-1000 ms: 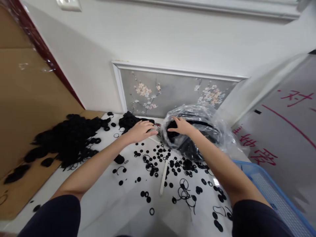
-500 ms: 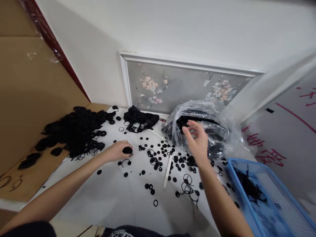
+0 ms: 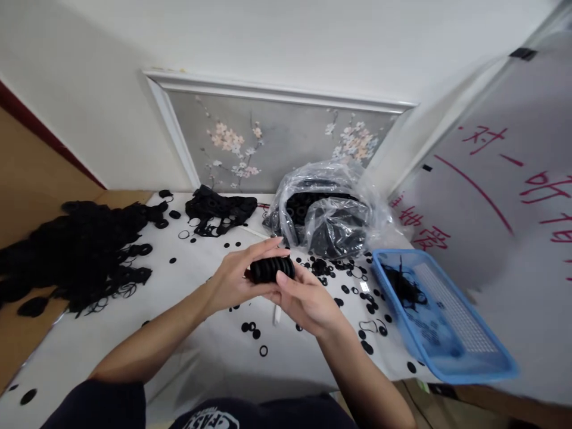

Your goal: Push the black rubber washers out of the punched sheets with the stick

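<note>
A short stack of black rubber rings [image 3: 270, 269] lies sideways between my two hands, above the white table. My left hand [image 3: 235, 271] is closed around the left end, fingers over the top and thumb below. My right hand [image 3: 306, 295] grips the right end, its thumb pressed against the front of the rings. Behind them stands a clear plastic bag [image 3: 344, 220] with black rings inside. Small black discs and thin ring scraps [image 3: 322, 268] lie scattered on the table around my hands.
To the left is a large heap of black rubber pieces [image 3: 89, 250]; a smaller black clump [image 3: 218, 208] lies by the framed flower picture [image 3: 286, 128]. A blue basket [image 3: 456, 372] with black scraps stands at right, before a whiteboard [image 3: 504, 238]. A white stick [image 3: 277, 314] lies partly beneath my hands.
My hands were apart, the left with a black piece on the table, the right by the bag. Now they have come together around the ring stack. The view has turned right.
</note>
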{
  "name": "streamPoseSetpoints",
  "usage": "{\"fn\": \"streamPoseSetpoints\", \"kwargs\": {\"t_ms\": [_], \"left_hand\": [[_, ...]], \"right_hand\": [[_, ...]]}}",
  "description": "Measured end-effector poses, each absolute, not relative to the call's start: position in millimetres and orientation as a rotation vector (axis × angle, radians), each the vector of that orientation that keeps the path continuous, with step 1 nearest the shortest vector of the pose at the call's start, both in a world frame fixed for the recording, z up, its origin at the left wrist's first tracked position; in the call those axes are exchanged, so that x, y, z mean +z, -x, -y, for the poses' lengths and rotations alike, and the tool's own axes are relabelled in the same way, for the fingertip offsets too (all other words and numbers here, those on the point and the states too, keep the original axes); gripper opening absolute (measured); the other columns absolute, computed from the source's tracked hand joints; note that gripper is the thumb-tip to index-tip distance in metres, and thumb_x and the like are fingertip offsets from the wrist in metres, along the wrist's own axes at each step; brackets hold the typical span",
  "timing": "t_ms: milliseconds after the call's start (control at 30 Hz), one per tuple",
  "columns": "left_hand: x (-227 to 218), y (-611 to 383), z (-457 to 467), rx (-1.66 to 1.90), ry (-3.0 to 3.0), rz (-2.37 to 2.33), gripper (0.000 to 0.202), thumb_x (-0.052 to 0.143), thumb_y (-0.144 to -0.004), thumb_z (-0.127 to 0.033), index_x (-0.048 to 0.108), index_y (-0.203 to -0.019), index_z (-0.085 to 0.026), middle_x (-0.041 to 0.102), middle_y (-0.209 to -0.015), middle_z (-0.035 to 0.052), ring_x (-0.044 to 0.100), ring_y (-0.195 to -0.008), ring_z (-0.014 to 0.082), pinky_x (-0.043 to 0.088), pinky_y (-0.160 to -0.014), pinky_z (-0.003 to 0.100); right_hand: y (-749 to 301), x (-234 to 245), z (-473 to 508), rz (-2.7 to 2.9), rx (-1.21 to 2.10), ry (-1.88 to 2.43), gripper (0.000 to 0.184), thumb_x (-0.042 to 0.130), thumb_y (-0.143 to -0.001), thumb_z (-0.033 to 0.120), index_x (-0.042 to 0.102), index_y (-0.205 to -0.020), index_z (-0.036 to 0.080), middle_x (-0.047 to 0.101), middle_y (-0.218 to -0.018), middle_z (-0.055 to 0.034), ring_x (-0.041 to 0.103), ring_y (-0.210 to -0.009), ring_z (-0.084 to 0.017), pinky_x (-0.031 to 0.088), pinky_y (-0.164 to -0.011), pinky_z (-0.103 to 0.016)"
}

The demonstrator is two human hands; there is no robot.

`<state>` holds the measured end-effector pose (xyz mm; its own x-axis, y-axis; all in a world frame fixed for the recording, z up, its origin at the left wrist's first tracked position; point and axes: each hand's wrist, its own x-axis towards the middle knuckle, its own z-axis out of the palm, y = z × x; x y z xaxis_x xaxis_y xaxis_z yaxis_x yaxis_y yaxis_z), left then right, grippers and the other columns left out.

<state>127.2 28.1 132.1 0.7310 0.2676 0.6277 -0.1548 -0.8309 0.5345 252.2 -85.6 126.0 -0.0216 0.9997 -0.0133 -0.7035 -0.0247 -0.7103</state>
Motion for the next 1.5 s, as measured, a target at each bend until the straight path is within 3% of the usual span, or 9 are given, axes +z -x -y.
{"fn": "streamPoseSetpoints", "kwargs": {"t_ms": [233, 400, 533, 633, 767, 900, 1200, 1367, 1500], "left_hand": [[136.4, -183.2, -44.8, 1.021, -2.449, 0.191, 0.029, 0.063, -0.087, -0.022, 0.062, -0.116, -0.022, 0.067, -0.119, 0.0055, 0.065, -0.108, 0.0168, 0.053, -0.095, 0.029], [143.7, -278.6, -111.4, 0.608, -2.537, -0.751, 0.042, 0.048, -0.094, -0.034, 0.047, -0.131, -0.015, 0.058, -0.13, 0.0121, 0.058, -0.117, 0.0246, 0.045, -0.102, 0.038], [135.6, -323.0, -137.9, 0.307, -2.59, -0.76, 0.057, 0.057, -0.086, -0.046, 0.051, -0.128, -0.009, 0.048, -0.139, 0.0235, 0.047, -0.127, 0.0382, 0.038, -0.104, 0.05], [119.1, -305.9, -116.0, 0.435, -2.654, -0.639, 0.054, 0.048, -0.091, -0.048, 0.046, -0.133, -0.014, 0.032, -0.151, 0.0176, 0.033, -0.138, 0.0335, 0.029, -0.112, 0.048], [83.4, -237.3, -67.1, 0.892, -2.736, 0.064, 0.027, 0.043, -0.097, -0.036, 0.058, -0.111, -0.018, 0.063, -0.11, 0.0087, 0.057, -0.106, 0.021, 0.045, -0.095, 0.038], [46.5, -171.6, -40.2, 0.227, -2.844, 0.587, 0.02, 0.06, -0.087, -0.035, 0.062, -0.094, -0.016, 0.064, -0.095, 0.0083, 0.058, -0.083, 0.0202, 0.047, -0.077, 0.033], [28.1, -139.3, -38.2, -0.146, -2.43, 0.109, 0.016, 0.067, -0.078, -0.026, 0.057, -0.068, -0.017, 0.058, -0.102, 0.0058, 0.051, -0.067, 0.0125, 0.042, -0.062, 0.026], [25.2, -138.3, -22.2, 0.007, -2.355, -0.276, 0.013, 0.049, -0.074, -0.008, 0.051, -0.064, -0.016, 0.055, -0.074, 0.0014, 0.047, -0.057, 0.011, 0.036, -0.053, 0.024], [26.3, -134.8, -16.0, 0.14, -2.269, -0.466, 0.021, 0.048, -0.072, -0.005, 0.061, -0.083, -0.017, 0.055, -0.069, -0.001, 0.05, -0.059, 0.0119, 0.038, -0.054, 0.023]], "right_hand": [[-274.2, 109.8, 92.7, 0.702, 1.182, 0.963, 0.067, 0.068, -0.082, 0.042, 0.039, -0.14, 0.03, 0.051, -0.139, -0.0076, 0.053, -0.123, -0.025, 0.044, -0.103, -0.046], [-289.5, 89.9, 115.9, 0.947, 0.832, 1.591, 0.087, 0.059, -0.084, 0.053, 0.01, -0.152, 0.029, 0.023, -0.157, -0.0071, 0.026, -0.143, -0.028, 0.031, -0.113, -0.049], [-312.9, 52.1, 142.0, 1.017, 0.669, 2.143, 0.089, 0.058, -0.081, 0.057, 0.022, -0.151, 0.016, 0.018, -0.158, -0.0133, 0.01, -0.146, -0.036, 0.02, -0.115, -0.056], [-339.0, 18.1, 148.6, 0.926, 0.539, 2.37, 0.082, 0.052, -0.085, 0.057, 0.032, -0.146, 0.006, 0.027, -0.154, -0.0204, 0.017, -0.143, -0.04, 0.022, -0.113, -0.056], [-367.0, -9.6, 130.2, 0.976, 0.311, 2.427, 0.061, 0.051, -0.089, 0.046, 0.048, -0.136, 0.007, 0.04, -0.146, -0.0213, 0.024, -0.14, -0.041, 0.023, -0.111, -0.056], [-366.3, -15.3, 101.1, 1.128, 0.2, 2.277, 0.045, 0.047, -0.092, 0.039, 0.059, -0.125, 0.012, 0.051, -0.132, -0.0195, 0.038, -0.129, -0.037, 0.031, -0.106, -0.055], [-324.2, 0.7, 104.7, 1.389, 0.334, 2.054, 0.032, 0.046, -0.093, 0.039, 0.067, -0.109, 0.021, 0.06, -0.117, -0.0127, 0.049, -0.113, -0.031, 0.04, -0.098, -0.049], [-328.0, 21.4, 116.8, 1.155, 0.225, 2.08, 0.033, 0.043, -0.092, 0.036, 0.064, -0.11, 0.019, 0.057, -0.122, -0.0163, 0.046, -0.116, -0.035, 0.037, -0.096, -0.055], [-298.5, 36.0, 115.4, 1.055, 0.869, 1.647, 0.028, 0.049, -0.09, 0.043, 0.066, -0.095, 0.021, 0.066, -0.088, -0.0079, 0.059, -0.083, -0.024, 0.047, -0.082, -0.043]]}}
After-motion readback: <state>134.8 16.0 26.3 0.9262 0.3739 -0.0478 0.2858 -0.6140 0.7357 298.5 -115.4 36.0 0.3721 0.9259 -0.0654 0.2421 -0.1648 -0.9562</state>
